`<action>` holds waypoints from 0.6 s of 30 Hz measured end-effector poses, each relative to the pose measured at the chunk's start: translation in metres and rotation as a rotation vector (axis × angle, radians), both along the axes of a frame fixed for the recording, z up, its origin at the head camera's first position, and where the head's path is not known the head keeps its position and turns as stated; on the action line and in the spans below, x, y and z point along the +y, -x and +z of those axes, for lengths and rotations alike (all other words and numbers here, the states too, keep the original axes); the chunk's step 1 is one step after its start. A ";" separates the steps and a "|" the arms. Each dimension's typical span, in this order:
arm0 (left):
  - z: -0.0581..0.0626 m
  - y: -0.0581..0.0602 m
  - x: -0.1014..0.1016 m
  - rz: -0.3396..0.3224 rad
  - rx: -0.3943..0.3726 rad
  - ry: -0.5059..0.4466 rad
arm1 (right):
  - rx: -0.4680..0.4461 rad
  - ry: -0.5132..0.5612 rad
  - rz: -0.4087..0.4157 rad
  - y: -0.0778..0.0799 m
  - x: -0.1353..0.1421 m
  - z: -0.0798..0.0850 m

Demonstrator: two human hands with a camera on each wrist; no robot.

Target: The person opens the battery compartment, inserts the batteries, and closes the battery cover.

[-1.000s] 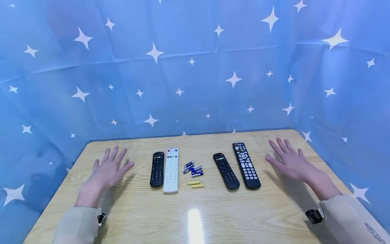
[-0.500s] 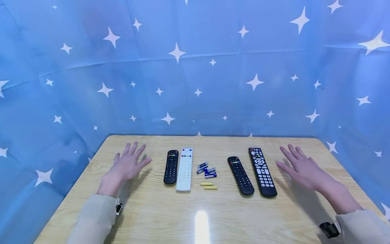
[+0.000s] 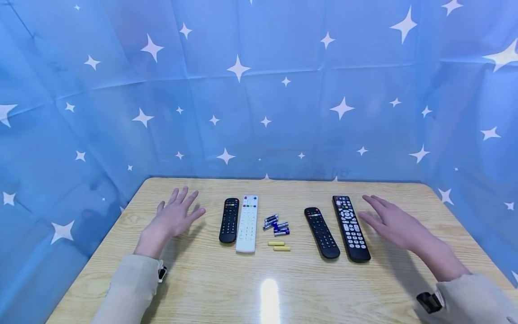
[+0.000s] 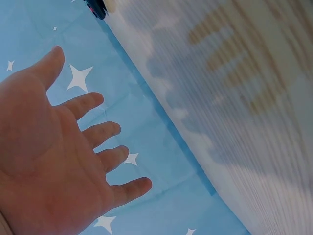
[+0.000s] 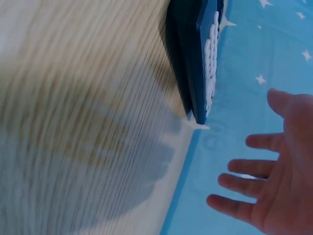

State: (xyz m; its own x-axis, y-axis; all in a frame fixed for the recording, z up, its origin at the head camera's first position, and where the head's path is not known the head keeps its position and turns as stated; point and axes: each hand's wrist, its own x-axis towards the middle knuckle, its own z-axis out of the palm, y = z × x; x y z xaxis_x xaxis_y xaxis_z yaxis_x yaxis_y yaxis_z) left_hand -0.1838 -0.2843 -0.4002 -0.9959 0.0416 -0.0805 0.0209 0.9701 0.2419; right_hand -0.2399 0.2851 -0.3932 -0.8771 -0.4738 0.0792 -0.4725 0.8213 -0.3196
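Observation:
My left hand [image 3: 171,218] hovers over the left side of the table with fingers spread and nothing in it. Just right of it lie a small black remote control [image 3: 229,220] and a longer white remote control [image 3: 247,223], side by side. My right hand [image 3: 398,222], fingers straight and holding nothing, is close beside a large black remote control [image 3: 351,228] with white buttons. Left of that one lies another small black remote [image 3: 322,232], tilted. In the right wrist view the large remote [image 5: 208,63] shows edge-on, apart from the fingers.
Several blue-and-silver batteries [image 3: 281,232] lie in a loose cluster mid-table, with two yellow batteries [image 3: 279,245] in front of them. The wooden table [image 3: 210,288] backs onto a blue curtain [image 3: 267,99] with white stars. A bright light reflection shows near the front.
The head view has turned left, so everything sits further right in it. My right hand has moved left towards the large black remote, its fingers closer together. The remotes and batteries stay put.

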 end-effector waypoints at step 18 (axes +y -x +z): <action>0.001 0.004 0.012 -0.028 0.014 0.007 | -0.017 -0.058 -0.077 0.008 -0.032 -0.002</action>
State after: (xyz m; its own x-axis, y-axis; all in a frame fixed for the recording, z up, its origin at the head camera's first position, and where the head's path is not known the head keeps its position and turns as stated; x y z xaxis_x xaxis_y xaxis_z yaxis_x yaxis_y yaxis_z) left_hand -0.1876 -0.2725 -0.3997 -0.9954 0.0688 -0.0668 0.0514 0.9708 0.2342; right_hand -0.2476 0.2532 -0.3953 -0.9121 -0.4081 0.0383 -0.4020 0.8725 -0.2779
